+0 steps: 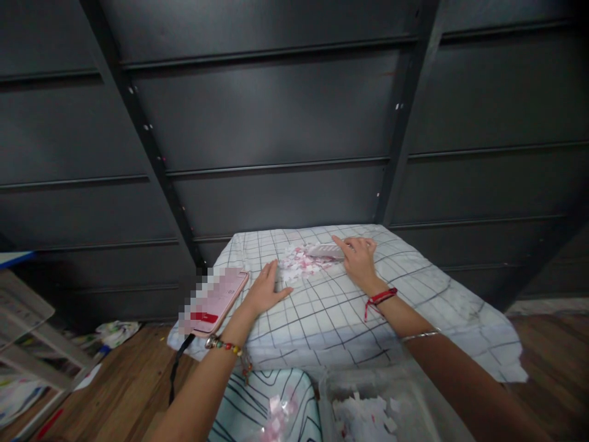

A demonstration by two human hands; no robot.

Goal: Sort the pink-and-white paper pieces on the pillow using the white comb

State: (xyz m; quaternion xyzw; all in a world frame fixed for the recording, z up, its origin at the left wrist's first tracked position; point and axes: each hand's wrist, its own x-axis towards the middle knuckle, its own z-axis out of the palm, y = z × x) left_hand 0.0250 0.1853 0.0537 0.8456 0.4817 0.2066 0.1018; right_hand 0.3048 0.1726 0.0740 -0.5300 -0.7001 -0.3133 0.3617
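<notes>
A small heap of white and pink paper bits (pixel 299 264) lies on the white checked cloth (pixel 317 313). My left hand (pixel 265 290) rests on the cloth at the heap's left side, fingers stretched out and thumb spread, holding nothing. On the other side, my right hand (pixel 359 258) grips a flat white strip (pixel 324 250) with its index finger extended along it. The strip's lower edge is at the paper bits, and its right end is hidden by the fingers. I cannot make out exactly what the strip is.
A pink phone (pixel 221 301), partly pixelated, lies left of my left hand. Nearest me are a clear plastic box (pixel 418 399) with white paper pieces and a patterned tray (pixel 310 399) holding a clear bag (pixel 276 420). A dark panelled wall (pixel 276 123) stands behind the cloth.
</notes>
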